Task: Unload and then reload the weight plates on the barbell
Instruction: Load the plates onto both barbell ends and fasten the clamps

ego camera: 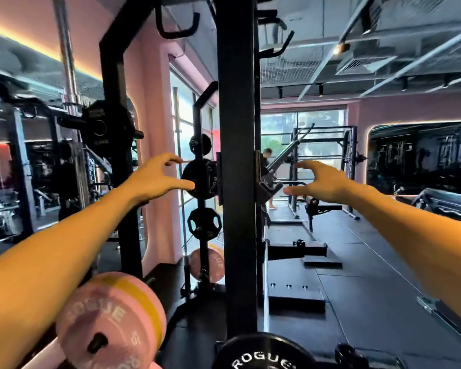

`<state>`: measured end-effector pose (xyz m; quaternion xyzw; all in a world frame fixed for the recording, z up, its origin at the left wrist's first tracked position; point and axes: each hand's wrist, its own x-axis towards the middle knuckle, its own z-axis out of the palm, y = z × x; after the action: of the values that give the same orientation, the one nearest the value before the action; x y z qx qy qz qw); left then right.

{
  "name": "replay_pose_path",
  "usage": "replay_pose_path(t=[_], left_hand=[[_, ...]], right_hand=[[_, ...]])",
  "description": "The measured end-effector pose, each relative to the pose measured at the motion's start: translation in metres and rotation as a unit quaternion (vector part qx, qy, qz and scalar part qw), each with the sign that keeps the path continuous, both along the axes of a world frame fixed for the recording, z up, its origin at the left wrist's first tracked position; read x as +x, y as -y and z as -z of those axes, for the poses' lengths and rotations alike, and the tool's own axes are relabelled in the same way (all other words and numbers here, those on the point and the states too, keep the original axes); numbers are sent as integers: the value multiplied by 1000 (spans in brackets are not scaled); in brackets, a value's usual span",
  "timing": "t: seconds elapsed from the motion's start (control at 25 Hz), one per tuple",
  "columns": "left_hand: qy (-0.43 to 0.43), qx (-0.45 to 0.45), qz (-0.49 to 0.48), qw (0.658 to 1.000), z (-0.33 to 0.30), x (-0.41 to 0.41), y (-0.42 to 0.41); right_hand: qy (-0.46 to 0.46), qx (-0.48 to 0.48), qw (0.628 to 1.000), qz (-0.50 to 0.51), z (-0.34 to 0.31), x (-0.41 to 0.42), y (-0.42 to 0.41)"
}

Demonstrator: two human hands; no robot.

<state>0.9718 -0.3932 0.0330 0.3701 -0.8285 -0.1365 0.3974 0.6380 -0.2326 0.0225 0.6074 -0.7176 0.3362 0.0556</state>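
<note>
Both my arms reach forward on either side of a black rack upright (237,182). My left hand (157,179) is open, fingers spread, just left of a black plate (200,179) stored on the rack's peg, and apart from it. On the right of the upright my right hand (322,182) is open and holds nothing. Low on the left lie pink bumper plates (109,320) with a yellow band. A black plate (261,355) lettered ROGUE shows at the bottom edge. The barbell itself I cannot make out for certain.
Smaller black plates (204,223) hang on a storage post behind the upright, above another pink plate (208,265). A loaded black plate (104,126) sits on the left rack. A person (266,169) stands far back by other racks. Black mats cover the floor (357,275).
</note>
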Motion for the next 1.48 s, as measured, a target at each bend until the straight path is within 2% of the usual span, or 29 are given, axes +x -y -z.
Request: replay_pose_path(t=[0.24,0.52,0.72,0.88,1.16,1.48], left_hand=[[26,10,-78,997,-16,89,-1],[64,37,-159,985,-20,245,24],[117,52,-186,974,-24,359,61],[126,57,-180,974,-29,412,104],[98,43,-159,981,-36,435,212],[53,-20,-129,990,-81,389,339]], right_hand=[[5,47,995,-83,-6,63,56],[4,51,985,-166,-13,196,135],[25,58,979,-192,-13,301,189],[40,80,979,-182,-17,352,229],[21,56,986,-158,-43,383,311],[-9,-30,991,-127,-98,366,417]])
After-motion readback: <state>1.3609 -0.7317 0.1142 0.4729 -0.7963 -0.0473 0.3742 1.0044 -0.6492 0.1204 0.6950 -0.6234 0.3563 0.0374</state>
